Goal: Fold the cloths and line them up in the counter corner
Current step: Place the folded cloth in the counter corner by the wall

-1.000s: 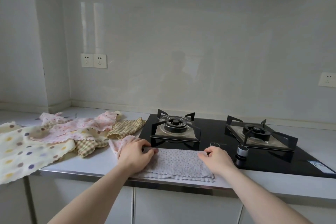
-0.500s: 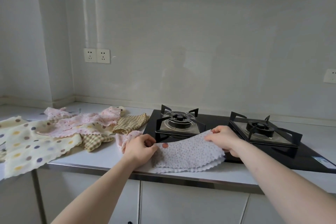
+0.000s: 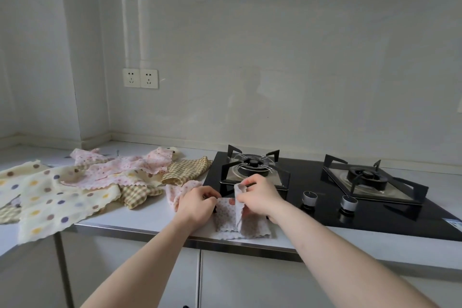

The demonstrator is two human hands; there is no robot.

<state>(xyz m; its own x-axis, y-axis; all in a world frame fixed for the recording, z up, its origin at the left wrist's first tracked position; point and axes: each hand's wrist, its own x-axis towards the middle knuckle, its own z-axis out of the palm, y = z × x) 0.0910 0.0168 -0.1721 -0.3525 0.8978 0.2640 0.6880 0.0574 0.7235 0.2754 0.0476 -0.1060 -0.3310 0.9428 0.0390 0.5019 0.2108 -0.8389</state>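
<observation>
A small white cloth with fine dots [image 3: 226, 220] lies at the counter's front edge, partly folded, with one flap raised. My left hand [image 3: 197, 204] pinches its left end against the counter. My right hand [image 3: 260, 196] pinches the lifted right end and holds it above the cloth's middle. A pink cloth [image 3: 175, 190] lies bunched just behind my left hand. Further left, unfolded cloths lie in a heap: a pink floral cloth [image 3: 120, 167], a yellow checked cloth [image 3: 186, 170] and a cream polka-dot cloth [image 3: 47, 197] that hangs over the edge.
A black gas hob [image 3: 312, 182] with two burners and two knobs [image 3: 309, 198] sits right behind and beside my hands. The counter corner [image 3: 110, 141] is at the back left, below two wall sockets [image 3: 140, 78]. White cabinet doors are under the counter.
My right hand has carried the cloth's right end leftward over the cloth, to just beside my left hand. The cloth now looks about half as wide.
</observation>
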